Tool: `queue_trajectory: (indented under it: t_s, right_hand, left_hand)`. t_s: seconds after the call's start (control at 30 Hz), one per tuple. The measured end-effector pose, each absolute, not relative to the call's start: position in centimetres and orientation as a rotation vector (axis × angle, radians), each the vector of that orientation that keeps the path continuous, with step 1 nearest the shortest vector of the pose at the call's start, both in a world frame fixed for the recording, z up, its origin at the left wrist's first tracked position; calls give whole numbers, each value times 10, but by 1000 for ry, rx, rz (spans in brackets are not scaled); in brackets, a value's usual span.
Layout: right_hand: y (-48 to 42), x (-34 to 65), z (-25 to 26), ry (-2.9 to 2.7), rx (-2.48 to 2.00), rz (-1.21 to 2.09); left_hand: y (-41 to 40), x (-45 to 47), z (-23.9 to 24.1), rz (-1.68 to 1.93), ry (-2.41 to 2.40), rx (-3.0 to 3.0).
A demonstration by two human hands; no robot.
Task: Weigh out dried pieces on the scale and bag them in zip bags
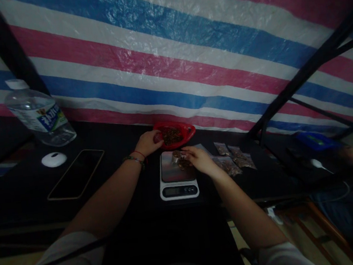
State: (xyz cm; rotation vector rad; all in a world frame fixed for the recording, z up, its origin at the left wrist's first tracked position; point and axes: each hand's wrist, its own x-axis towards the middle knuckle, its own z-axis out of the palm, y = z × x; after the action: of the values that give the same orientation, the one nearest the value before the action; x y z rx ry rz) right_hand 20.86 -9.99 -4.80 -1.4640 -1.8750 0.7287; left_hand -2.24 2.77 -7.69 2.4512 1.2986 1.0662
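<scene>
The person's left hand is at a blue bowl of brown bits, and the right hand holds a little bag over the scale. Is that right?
Not quite. The head view shows the bowl is red, not blue. The rest holds: the left hand is at the bowl of brown bits, and the right hand holds a little bag over the scale.

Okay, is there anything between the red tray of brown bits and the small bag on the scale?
Nothing visible. The red tray sits just behind the scale, with the left hand at its edge. The right hand holds the small bag over the scale's platform. The filled packets lie off to the right, clear of that gap.
</scene>
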Motion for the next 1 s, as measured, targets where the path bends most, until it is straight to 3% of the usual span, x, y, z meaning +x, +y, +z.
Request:
queue_trajectory:
  t_s: [0.23, 0.63, 0.83, 1.0]
  right_hand:
    - [-106, 225, -35, -1952, -1500, 621]
    - [-112, 219, -43, -1958, -1535, 769]
    - [-80, 230, -31, -1853, -1511, 447]
    - [-16, 213, -27, -2115, -1485, 339]
  left_hand:
    - [27, -23, -77, 1046, 1327, 2478]
    - [29, -22, -77, 1004, 1335, 2482]
    - [33, -21, -81, 968, 1320, 2463]
    - [35, -21, -82, 941, 1311, 2480]
